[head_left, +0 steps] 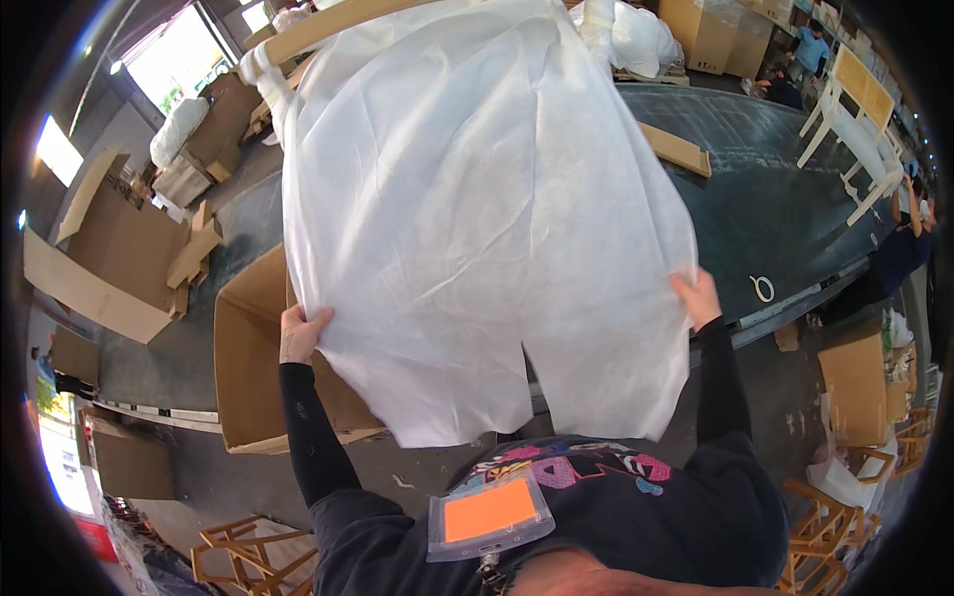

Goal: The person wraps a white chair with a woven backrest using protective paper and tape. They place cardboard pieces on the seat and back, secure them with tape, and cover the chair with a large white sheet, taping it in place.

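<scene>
A large white cloth-like cover (477,228) hangs spread out in front of me, with a slit in its lower edge. My left hand (301,334) is closed on its left side, thumb on top. On the right side, my right hand (698,297) pinches the other edge. At its far end lies a tan cardboard strip (343,27), with white wrapping (270,84) around the left corner. What the cover lies over is hidden. Beside my left hand, partly behind the cover, stands an open cardboard box (248,368).
A dark work surface (740,214) runs behind the cover, holding a tape roll (761,289), a cardboard piece (676,149) and a pale chair (855,129). A co-worker (899,258) is at the far right. Wooden frames (820,526) stand lower right; another open box (109,258) sits left.
</scene>
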{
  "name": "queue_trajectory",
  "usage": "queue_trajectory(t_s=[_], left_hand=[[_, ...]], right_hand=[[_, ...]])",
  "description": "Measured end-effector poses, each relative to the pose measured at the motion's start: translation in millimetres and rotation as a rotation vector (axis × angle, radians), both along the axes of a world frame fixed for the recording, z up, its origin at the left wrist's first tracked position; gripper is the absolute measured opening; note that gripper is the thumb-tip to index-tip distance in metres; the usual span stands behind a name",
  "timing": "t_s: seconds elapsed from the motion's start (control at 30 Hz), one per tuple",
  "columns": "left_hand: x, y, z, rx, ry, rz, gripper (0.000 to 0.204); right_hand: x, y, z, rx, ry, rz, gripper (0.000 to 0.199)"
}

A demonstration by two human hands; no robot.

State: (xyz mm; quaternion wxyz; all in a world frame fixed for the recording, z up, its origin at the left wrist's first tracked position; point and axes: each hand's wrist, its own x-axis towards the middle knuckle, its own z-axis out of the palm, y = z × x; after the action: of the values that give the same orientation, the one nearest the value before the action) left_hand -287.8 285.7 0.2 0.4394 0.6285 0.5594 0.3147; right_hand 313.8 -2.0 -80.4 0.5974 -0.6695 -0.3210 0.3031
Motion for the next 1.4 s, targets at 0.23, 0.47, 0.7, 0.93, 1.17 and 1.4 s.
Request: queue_trajectory(t_s=[0.23, 0.47, 0.7, 0.93, 1.17, 1.4], left_hand=[[74.4, 11.3, -80.5, 0.454, 0.597, 0.304, 0.013], [49.0, -104.7, -70.2, 0.269, 0.377, 0.021, 0.014], [-91.7, -136.8, -38.7, 0.146, 1.05, 0.194, 0.034], [-12.0, -162.7, -5.7, 0.074, 0.629, -0.41, 0.037], [-121.1, 23.6, -113.1, 0.153, 0.715, -0.781, 0.018], [-96.5, 84.4, -252.9, -0.316, 1.025, -0.546, 0.03]], right_hand=[[24.5, 21.8, -79.6, -0.347, -0.866, -0.115, 0.03], [-56.7, -43.5, -150.9, -1.441, -0.994, 0.67, 0.035], [-183.2, -29.7, -143.5, -0.628, -0.642, 1.444, 0.038], [-335.1, 138.9, 74.4, -0.164, -0.373, 1.465, 0.017], [-539.7, 362.8, 110.2, 0.401, -1.075, 1.42, 0.01], [-657.9, 437.2, -116.4, -0.541, -1.545, 1.408, 0.039]])
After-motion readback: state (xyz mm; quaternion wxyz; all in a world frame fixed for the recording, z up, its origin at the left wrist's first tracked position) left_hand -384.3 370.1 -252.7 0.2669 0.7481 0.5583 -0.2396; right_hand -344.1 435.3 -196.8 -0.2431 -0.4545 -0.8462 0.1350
